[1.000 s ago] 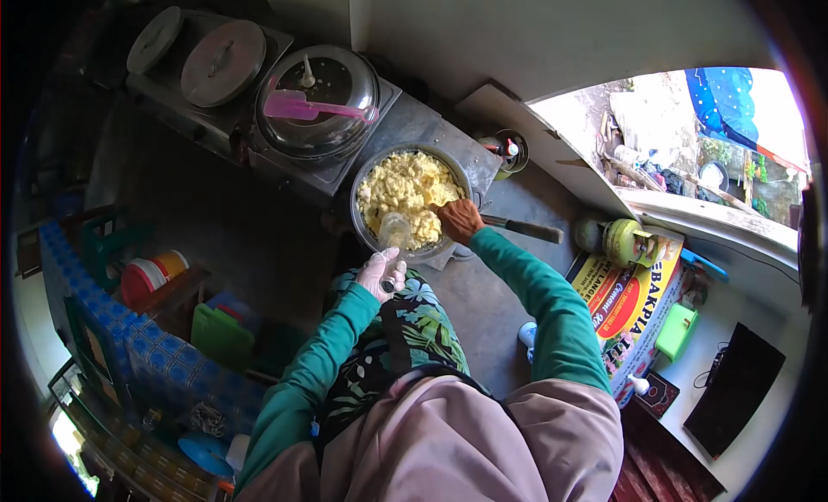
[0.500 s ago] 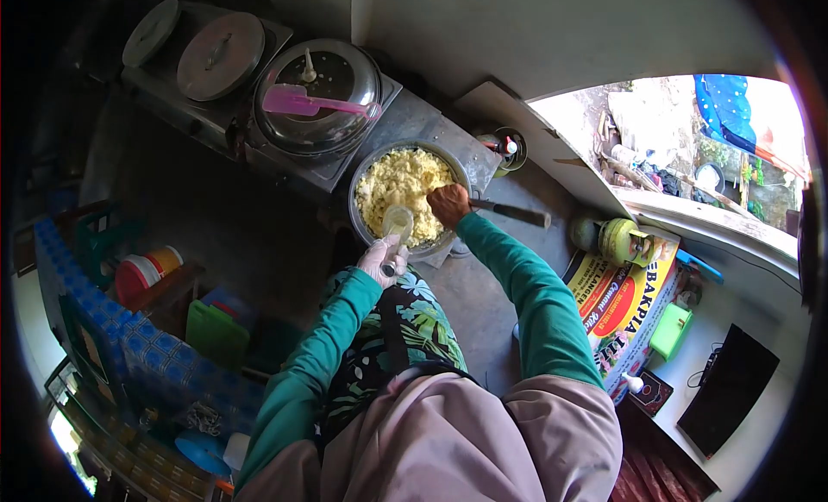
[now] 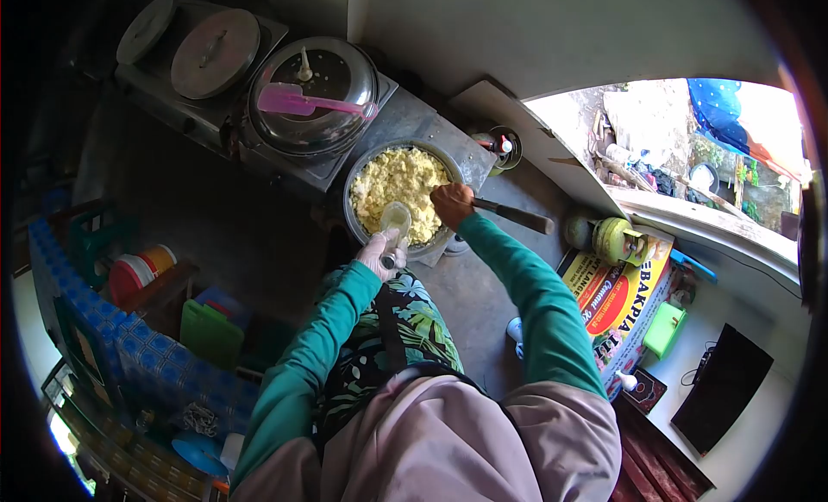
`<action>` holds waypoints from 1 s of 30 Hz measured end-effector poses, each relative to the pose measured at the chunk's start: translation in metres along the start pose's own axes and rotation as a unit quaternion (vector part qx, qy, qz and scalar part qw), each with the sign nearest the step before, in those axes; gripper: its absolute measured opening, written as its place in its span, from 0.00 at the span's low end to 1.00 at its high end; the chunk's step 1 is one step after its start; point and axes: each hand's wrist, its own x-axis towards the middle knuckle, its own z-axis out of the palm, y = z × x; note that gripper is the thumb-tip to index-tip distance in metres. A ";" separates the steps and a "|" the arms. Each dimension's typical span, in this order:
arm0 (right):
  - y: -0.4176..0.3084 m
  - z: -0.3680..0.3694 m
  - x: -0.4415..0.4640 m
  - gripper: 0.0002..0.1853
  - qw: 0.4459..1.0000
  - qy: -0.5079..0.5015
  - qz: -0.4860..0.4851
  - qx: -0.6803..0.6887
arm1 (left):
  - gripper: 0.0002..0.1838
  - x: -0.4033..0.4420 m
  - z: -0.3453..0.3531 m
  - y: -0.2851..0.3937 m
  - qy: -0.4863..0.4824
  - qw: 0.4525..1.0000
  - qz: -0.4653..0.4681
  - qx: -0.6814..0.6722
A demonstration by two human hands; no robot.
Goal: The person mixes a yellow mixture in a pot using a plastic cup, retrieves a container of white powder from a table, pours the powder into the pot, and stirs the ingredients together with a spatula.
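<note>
A round metal pan holds a heap of crumbly, pale yellow food. At its near edge, my left hand, in a thin pale glove, grips a small clear cup tilted over the food. My right hand is closed at the pan's right rim around a tool whose dark handle points out to the right. The tool's working end is hidden by the hand and the food.
Behind the pan, a pink spatula lies across a large domed steel lid. Flat pot lids rest farther left. A green gas cylinder stands right, near a printed box. A blue-patterned cloth hangs lower left.
My right hand has moved slightly up and left over the pan, its handle shifting too. The yellow lumps look more broken up and spread. The cup remains in my left hand.
</note>
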 end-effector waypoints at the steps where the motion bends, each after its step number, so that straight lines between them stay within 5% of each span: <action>1: -0.004 0.014 0.002 0.04 1.000 -0.001 0.000 0.003 | 0.11 -0.004 0.003 -0.003 0.003 1.000 -0.001 0.000; 3: -0.008 0.035 0.010 0.04 0.995 0.095 -0.017 -0.037 | 0.11 -0.014 0.015 -0.005 0.020 1.000 0.010 0.022; 5: -0.009 0.027 -0.003 0.05 1.000 0.012 -0.009 -0.024 | 0.11 -0.019 0.014 -0.012 0.006 1.000 0.000 0.022; 7: -0.006 0.018 -0.017 0.06 0.999 0.022 -0.030 -0.006 | 0.10 -0.034 0.019 -0.025 0.045 0.994 0.068 0.073; 8: -0.008 0.009 -0.030 0.06 0.999 0.021 -0.033 -0.005 | 0.09 -0.034 0.013 -0.026 0.028 0.999 0.025 0.037; 13: 0.012 -0.035 -0.052 0.11 0.963 0.258 -0.027 -0.075 | 0.09 -0.037 0.012 -0.019 -0.005 0.998 0.030 0.046; 14: 0.019 -0.029 -0.040 0.09 0.898 0.418 -0.075 -0.116 | 0.10 -0.032 0.012 -0.015 0.005 0.998 0.048 0.034; 15: 0.019 -0.021 -0.023 0.09 0.899 0.416 -0.077 -0.115 | 0.10 -0.027 0.012 -0.012 0.014 0.998 0.065 0.021; 17: 0.003 -0.006 0.016 0.08 1.000 0.024 0.005 0.006 | 0.11 -0.005 0.000 -0.005 0.021 0.995 0.089 0.047; 20: -0.021 0.010 0.032 0.05 1.000 0.019 0.012 -0.018 | 0.12 -0.005 0.006 0.003 -0.010 1.000 0.024 0.006; 23: -0.027 0.010 0.009 0.07 0.999 0.036 0.005 -0.014 | 0.12 -0.025 0.017 -0.004 0.031 0.999 0.016 0.003; 24: -0.023 0.008 0.001 0.08 0.998 0.056 0.005 0.000 | 0.12 -0.021 0.013 -0.011 0.027 0.994 0.084 0.063; 30: 0.011 -0.034 -0.044 0.08 0.990 0.137 0.006 -0.011 | 0.10 -0.032 0.011 -0.009 -0.021 0.999 0.028 0.024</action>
